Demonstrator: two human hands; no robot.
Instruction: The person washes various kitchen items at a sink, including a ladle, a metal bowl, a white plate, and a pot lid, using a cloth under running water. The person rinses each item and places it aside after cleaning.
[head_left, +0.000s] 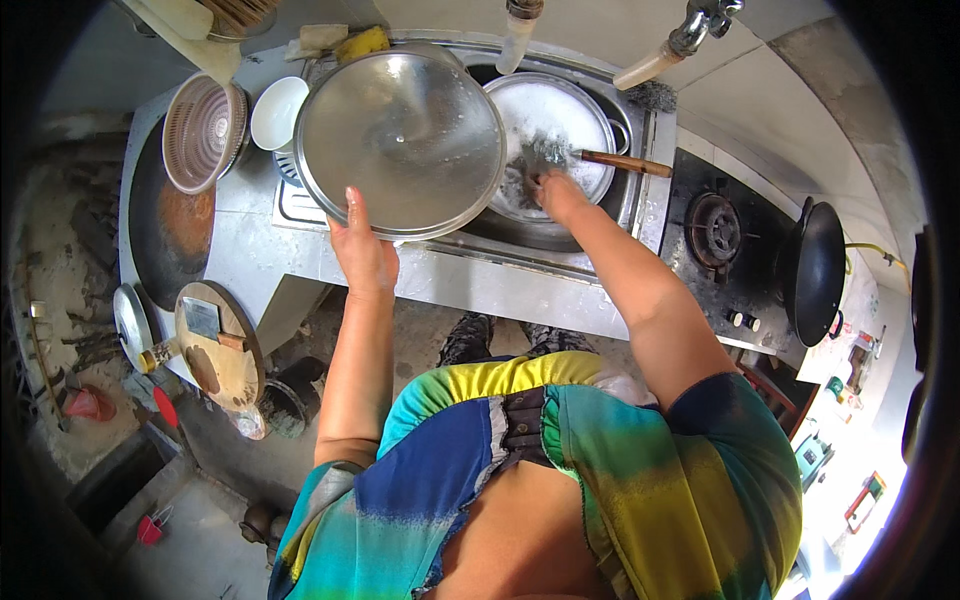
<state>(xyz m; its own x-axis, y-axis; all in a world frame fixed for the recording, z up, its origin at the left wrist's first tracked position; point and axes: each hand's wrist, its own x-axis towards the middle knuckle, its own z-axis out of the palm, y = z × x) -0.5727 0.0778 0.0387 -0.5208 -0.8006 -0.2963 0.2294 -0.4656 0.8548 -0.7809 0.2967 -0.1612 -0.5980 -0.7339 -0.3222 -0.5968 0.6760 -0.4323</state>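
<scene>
My left hand (361, 244) grips the near rim of a large round metal lid (401, 142), thumb on the face turned up to me, and holds it tilted over the left part of the sink. My right hand (559, 196) reaches into a metal pot (611, 124) of foamy water standing in the sink (637, 172); its fingertips are down in the suds, and what they hold, if anything, is hidden. A utensil with a wooden handle (630, 163) leans over the pot's right rim, its metal end in the foam just above my right hand.
Two taps (688, 37) overhang the sink. A white bowl (279, 112) and a plastic colander (196, 135) stand left. A yellow sponge (362, 45) lies behind the lid. Right are a gas burner (714, 229) and a black wok (814, 274). A cleaver (202, 319) rests on a round chopping board (244, 352).
</scene>
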